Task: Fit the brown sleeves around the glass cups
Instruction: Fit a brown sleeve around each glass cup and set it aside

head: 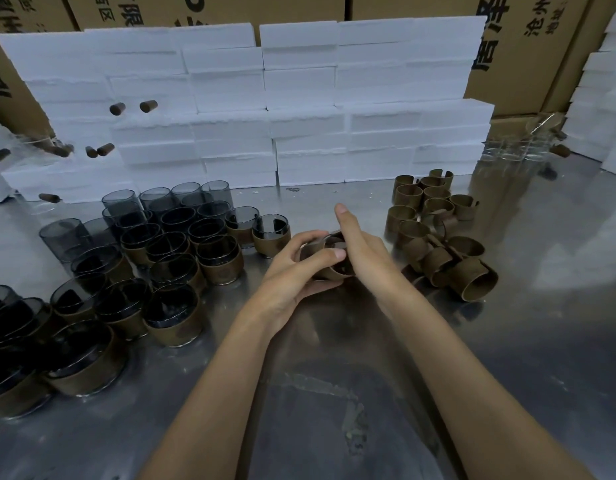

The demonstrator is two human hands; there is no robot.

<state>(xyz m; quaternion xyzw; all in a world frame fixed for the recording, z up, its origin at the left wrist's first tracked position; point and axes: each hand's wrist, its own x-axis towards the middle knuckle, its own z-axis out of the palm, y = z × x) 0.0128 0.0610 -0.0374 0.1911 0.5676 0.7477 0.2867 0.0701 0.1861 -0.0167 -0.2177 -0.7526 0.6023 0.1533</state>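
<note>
Smoky grey glass cups (182,216) wear brown sleeves (438,233); white foam blocks (299,98) back a silvery table (541,271)

- Dim, cool overhead light; white foam blocks (299,98) brightest, slightly blown out.
- Soft glare patches on metal table (559,271), right side.
- Wide-angle bending at edges; corners soft.
- Dark cups (175,244) underexposed, little detail.

A scuffed metal table (334,393) is carrying dark glass cups (182,237) at left, loose brown sleeves (438,233) at right, and white foam blocks (299,133) stacked along its back.
</note>
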